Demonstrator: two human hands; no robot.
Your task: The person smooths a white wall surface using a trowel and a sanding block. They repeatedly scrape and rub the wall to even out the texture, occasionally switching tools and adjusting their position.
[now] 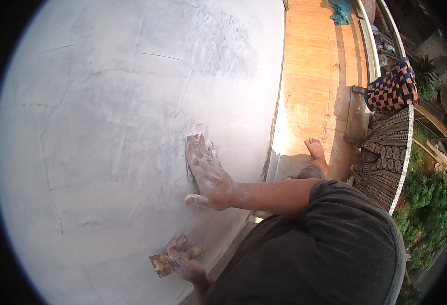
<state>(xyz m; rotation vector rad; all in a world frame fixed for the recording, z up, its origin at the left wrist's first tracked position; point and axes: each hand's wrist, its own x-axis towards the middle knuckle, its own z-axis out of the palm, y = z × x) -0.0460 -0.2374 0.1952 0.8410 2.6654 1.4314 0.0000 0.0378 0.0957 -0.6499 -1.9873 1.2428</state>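
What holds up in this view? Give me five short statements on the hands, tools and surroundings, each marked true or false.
1. The left hand holds a scraper. True.
2. The right hand is clenched into a fist. False: it lies flat, fingers extended, over a thin flat tool at the white surface.
3. The visible foot is bare. True.
4. The teal cloth is draped over the person's shoulder. False: it lies on the orange-brown floor, near the top of the picture.
5. The person's shirt is bright yellow. False: it is dark.
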